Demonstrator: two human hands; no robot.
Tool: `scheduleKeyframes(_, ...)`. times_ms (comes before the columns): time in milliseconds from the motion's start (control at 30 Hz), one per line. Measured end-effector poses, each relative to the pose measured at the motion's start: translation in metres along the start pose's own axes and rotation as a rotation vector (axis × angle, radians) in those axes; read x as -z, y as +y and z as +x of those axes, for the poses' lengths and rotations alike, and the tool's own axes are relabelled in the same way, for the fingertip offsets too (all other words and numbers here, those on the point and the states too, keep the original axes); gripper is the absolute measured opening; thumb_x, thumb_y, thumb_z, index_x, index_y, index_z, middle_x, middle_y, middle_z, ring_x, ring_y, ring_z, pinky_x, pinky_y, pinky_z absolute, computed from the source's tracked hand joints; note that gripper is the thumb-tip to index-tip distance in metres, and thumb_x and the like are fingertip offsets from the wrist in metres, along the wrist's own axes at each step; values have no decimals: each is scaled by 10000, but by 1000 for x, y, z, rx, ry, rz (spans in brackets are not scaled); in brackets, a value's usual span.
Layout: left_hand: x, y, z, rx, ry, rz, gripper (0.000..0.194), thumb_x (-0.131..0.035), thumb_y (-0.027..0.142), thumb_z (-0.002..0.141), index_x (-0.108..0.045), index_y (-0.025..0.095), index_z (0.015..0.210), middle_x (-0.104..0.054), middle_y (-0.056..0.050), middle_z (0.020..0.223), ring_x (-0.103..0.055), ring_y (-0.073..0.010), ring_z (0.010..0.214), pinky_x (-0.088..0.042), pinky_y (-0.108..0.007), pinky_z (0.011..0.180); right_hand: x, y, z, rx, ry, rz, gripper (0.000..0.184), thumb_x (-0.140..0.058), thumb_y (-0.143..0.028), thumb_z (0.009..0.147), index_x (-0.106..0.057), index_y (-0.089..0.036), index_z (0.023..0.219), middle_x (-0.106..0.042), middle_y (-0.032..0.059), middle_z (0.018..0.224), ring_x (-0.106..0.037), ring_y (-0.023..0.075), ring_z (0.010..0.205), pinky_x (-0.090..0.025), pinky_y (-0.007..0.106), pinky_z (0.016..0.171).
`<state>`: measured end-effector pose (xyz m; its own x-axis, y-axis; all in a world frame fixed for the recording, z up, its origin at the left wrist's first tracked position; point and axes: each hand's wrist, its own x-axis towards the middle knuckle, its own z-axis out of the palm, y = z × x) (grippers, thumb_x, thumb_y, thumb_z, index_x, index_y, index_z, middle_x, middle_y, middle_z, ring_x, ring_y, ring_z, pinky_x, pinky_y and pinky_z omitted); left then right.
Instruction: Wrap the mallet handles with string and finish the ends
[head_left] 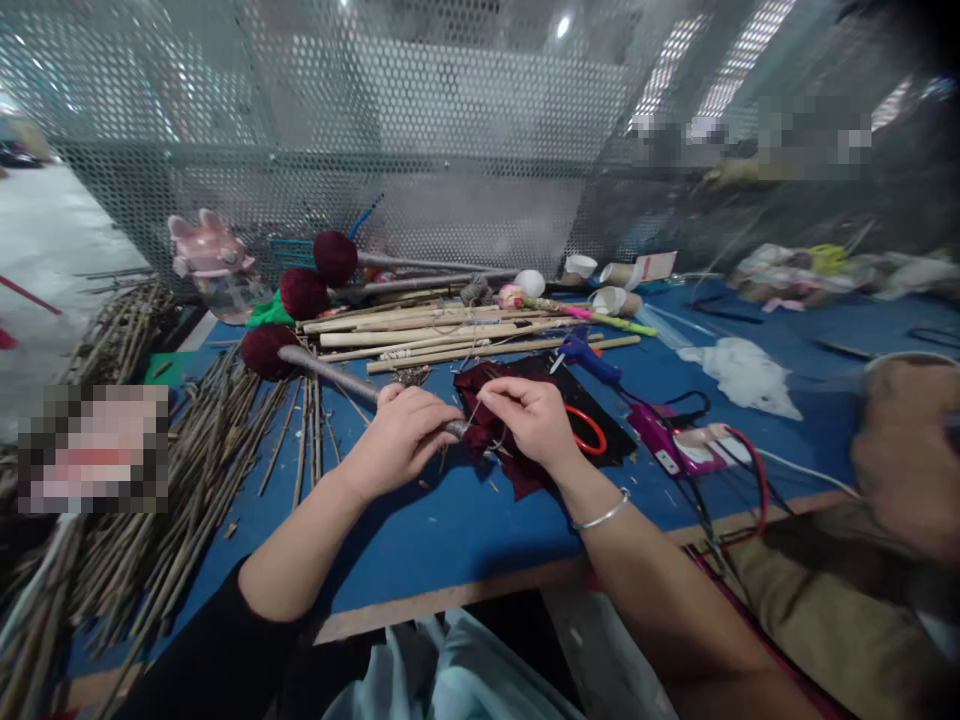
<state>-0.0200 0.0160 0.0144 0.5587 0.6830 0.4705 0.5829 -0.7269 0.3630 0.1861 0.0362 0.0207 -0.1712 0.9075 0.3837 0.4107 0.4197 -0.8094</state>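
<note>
My left hand [405, 432] is closed around a grey-wrapped stick [337, 378] with a dark red ball [266, 350] on its far left end. At the stick's near end, my right hand [531, 420] pinches a thin grey strand [473, 409] between thumb and fingers. The strand runs to the stick's tip beside my left fingertips. Dark red cloth [531, 480] lies under and around my right hand. Just right of that hand, a red-orange loop handle [592, 432] rests on a black sheet [619, 440].
Two similar sticks with dark red balls [334, 258] lie behind. Pale wooden sticks [420, 338] cross the middle, and thin twigs [187, 470] pile at left. A blue glue gun [589, 358], a purple corded device [664, 437] and white fluff [742, 375] lie at right. A person sits at far right.
</note>
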Motion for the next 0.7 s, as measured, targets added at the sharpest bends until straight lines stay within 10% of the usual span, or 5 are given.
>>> scheduleKeyframes(233, -10, -2, 1, -14, 67, -1, 244, -478, 333, 904, -627, 258, 1083, -682, -41, 971, -562, -168, 904, -263, -352, 817, -18, 8, -14, -162, -305, -45, 240, -557, -296, 768, -719, -142, 678, -665, 21, 612, -595, 167, 590, -426, 245, 560)
scheduleKeyframes(433, -21, -7, 5, 21, 57, 25, 221, -521, 310, 882, -645, 271, 1061, -687, -29, 961, -565, -168, 908, -250, -360, 825, -39, -17, -70, -51, -232, -507, 307, -403, -261, 903, -697, -177, 871, -696, 76, 755, -624, 188, 667, -370, 261, 582)
scheduleKeyframes(700, -18, -7, 0, 28, -60, 2, 234, -497, 320, 889, -647, 274, 1063, -680, -35, 958, -554, -173, 898, -245, -364, 804, -11, -44, -51, -30, -195, -293, 268, -488, -334, 849, -576, -169, 656, -530, -11, 536, -449, 106, 497, -297, 222, 498)
